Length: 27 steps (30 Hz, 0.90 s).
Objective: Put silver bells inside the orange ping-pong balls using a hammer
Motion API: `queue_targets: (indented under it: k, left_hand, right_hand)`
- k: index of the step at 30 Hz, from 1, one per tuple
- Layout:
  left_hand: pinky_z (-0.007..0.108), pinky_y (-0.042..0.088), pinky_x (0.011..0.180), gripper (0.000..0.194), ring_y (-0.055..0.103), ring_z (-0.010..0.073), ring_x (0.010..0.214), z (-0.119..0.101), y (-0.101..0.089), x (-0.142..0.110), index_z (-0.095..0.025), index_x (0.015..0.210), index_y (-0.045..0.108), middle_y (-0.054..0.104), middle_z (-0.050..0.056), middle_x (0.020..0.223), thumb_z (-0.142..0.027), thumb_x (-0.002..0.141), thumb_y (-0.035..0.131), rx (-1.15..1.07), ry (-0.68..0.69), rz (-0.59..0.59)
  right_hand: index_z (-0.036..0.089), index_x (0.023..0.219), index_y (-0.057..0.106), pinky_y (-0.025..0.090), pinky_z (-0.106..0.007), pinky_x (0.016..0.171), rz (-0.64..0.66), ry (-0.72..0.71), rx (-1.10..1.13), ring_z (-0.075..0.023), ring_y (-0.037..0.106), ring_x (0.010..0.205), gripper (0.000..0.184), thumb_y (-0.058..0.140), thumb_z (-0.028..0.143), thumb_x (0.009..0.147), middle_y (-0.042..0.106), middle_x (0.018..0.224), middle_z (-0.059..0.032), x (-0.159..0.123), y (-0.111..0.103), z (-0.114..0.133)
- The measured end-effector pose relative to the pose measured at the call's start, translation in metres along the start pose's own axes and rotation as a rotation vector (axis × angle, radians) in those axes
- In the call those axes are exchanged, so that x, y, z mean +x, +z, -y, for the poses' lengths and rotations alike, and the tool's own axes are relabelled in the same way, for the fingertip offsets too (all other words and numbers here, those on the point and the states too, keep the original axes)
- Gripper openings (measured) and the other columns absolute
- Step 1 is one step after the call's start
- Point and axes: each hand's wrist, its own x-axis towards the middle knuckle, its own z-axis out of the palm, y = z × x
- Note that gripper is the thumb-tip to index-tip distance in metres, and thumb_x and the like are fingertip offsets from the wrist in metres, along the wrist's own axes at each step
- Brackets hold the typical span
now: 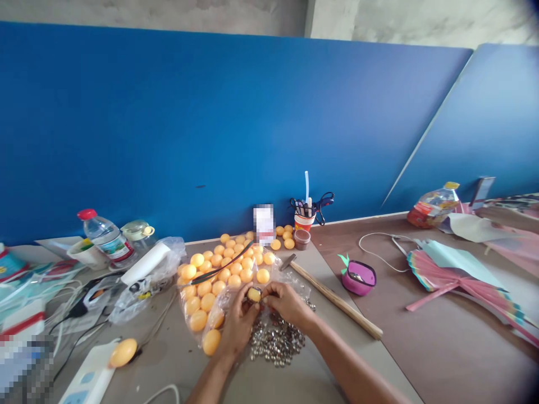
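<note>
The left hand point(240, 324) grips a small yellow-topped piece point(254, 294) just beyond the shiny beads point(278, 343); the right hand point(290, 304), fingertips bunched, is at its edge, though whether it pinches anything I can't tell.

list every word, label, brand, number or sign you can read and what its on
No text is readable.
Red-capped bottle: label too small and blurred.
Yellow-capped bottle: markings too blurred.
White card: pixelated.
Red-and-white cup: any print too small.
</note>
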Motion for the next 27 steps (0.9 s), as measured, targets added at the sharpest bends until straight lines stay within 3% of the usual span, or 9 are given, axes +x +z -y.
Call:
queue_targets:
  k: [10, 17, 27]
  left_hand:
    - [0.046, 0.038, 0.107, 0.049, 0.053, 0.0302, 0.125, -0.0078, 0.0012, -0.0016, -0.020, 0.122, 0.060, 0.061, 0.011, 0.131, -0.033, 0.075, 0.067, 0.041, 0.013, -0.014]
    - [0.044, 0.038, 0.108, 0.052, 0.051, 0.0288, 0.126, -0.0017, 0.0009, -0.0009, -0.019, 0.126, 0.056, 0.060, 0.011, 0.133, -0.035, 0.077, 0.064, 0.067, 0.018, -0.005]
    - [0.046, 0.037, 0.109, 0.049, 0.050, 0.0284, 0.128, -0.0039, 0.0022, -0.0035, -0.019, 0.126, 0.055, 0.057, 0.012, 0.135, -0.035, 0.080, 0.061, 0.132, 0.045, -0.021]
  right_hand:
    - [0.017, 0.065, 0.058, 0.031, -0.021, 0.051, 0.032, -0.016, 0.003, -0.0089, 0.041, 0.050, 0.011, 0.050, 0.011, 0.068, 0.049, 0.052, 0.0057, 0.0015, -0.0013, -0.0043]
    - [0.017, 0.065, 0.057, 0.030, -0.021, 0.048, 0.029, 0.013, -0.013, -0.0084, 0.040, 0.047, 0.009, 0.050, 0.012, 0.068, 0.048, 0.050, 0.0060, 0.0025, 0.0000, -0.0072]
    - [0.017, 0.068, 0.058, 0.029, -0.022, 0.048, 0.023, 0.020, 0.099, -0.0093, 0.041, 0.047, 0.006, 0.052, 0.018, 0.069, 0.051, 0.050, 0.0057, 0.0022, 0.0040, -0.0092]
